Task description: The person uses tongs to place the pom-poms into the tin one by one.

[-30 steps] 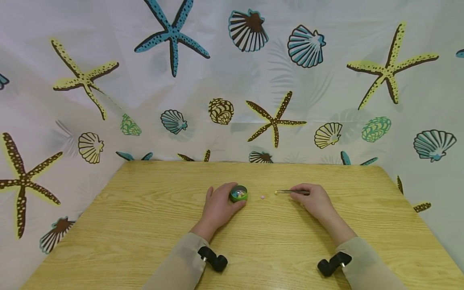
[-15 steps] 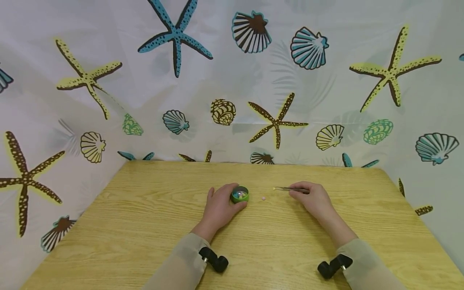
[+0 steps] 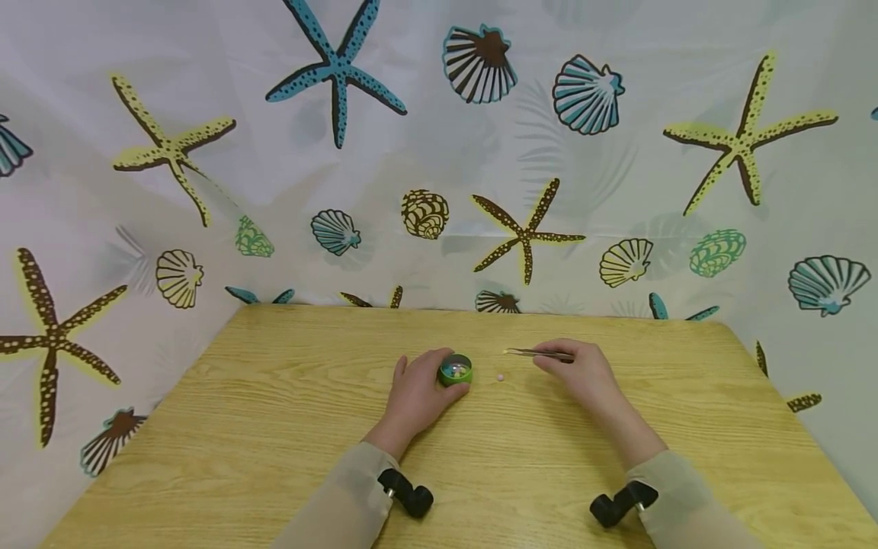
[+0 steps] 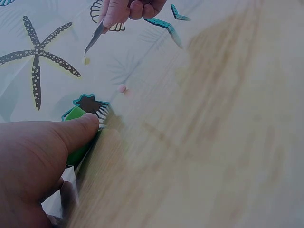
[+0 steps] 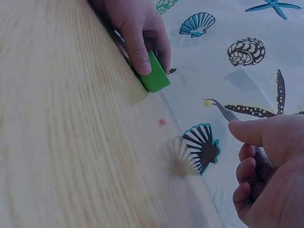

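Note:
My left hand [image 3: 420, 389] grips a small round green container [image 3: 466, 379] on the table, thumb on its near side. Several small coloured beads [image 3: 456, 371] lie inside it. In my right hand [image 3: 579, 371] I pinch a pair of metal tweezers [image 3: 542, 353], pointing left toward the container. A yellow bead [image 5: 207, 102] sits between the bent tweezer tips, raised above the table. One pink bead [image 3: 500, 377] lies on the table between the container and my right hand; the right wrist view shows it too, beside the green wall of the container [image 5: 156, 78].
The wooden table [image 3: 288, 427] reaches back to a hanging cloth [image 3: 384, 152] printed with starfish and shells. The cloth also runs down along both sides of the table. A black mount [image 3: 406, 493] is strapped on each sleeve.
My right hand has lifted the tweezers with the yellow bead off the table and carried them left toward the container. My left hand stays around the container.

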`<state>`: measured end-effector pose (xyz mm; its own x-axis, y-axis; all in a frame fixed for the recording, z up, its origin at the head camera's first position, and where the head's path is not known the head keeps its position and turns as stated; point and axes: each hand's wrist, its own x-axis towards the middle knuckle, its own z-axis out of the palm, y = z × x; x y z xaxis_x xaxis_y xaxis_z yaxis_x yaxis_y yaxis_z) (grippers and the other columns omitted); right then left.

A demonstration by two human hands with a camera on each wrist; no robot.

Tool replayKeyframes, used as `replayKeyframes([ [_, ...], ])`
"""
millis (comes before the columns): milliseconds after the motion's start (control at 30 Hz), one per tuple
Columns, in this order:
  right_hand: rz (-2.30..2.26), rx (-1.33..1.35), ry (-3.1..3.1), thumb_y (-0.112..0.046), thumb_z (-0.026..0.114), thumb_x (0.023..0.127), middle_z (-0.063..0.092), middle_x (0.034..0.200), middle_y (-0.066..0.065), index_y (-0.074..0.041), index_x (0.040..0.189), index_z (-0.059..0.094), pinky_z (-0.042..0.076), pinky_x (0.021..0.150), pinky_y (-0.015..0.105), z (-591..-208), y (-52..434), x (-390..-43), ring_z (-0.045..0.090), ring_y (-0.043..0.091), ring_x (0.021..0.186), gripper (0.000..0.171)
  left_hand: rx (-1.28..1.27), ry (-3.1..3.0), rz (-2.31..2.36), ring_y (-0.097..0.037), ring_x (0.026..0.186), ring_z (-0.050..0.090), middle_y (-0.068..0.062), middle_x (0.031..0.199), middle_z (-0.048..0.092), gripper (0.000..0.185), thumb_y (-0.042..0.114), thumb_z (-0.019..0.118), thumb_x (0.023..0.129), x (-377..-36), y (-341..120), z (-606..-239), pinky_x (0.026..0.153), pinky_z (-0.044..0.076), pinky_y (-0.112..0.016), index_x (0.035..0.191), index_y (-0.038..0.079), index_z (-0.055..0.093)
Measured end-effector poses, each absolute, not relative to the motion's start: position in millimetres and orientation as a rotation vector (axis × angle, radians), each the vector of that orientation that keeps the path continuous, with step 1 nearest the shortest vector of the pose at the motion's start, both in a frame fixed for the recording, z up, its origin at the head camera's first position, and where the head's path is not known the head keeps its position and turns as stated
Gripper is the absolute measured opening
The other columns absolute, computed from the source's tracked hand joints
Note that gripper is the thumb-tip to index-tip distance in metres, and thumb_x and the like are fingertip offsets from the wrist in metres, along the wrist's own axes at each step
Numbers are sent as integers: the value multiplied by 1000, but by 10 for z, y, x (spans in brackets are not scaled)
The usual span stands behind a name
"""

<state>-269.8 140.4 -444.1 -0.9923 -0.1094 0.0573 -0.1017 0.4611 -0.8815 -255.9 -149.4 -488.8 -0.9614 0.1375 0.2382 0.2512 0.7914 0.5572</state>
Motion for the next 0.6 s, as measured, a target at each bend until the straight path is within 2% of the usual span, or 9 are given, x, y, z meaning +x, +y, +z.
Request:
replayKeyframes([
  [233,-1665,-229,2633,-19,78,106,77,125,10,-9,127,83,60,94,42,-4398,1272,-2700,73,28,114,23,-313,-2785,-905,-35,143,60,-13,151,66,66,37,85,100,-2560,-1498,-4889,130,17,-70,154,8,62],
  [433,-1686,-262,2611,-20,78,107,77,126,10,-10,129,82,59,98,51,-4360,1174,-2689,73,28,114,25,-313,-2787,-901,-35,143,60,-14,151,66,66,38,85,100,-2564,-1493,-4893,129,17,-70,154,8,62],
  [600,-1665,-311,2655,-20,79,105,78,123,10,-8,126,83,59,94,45,-4342,1074,-2702,74,29,114,24,-313,-2791,-899,-36,142,60,-15,151,66,66,38,85,100,-2570,-1496,-4892,129,17,-71,154,7,62],
])
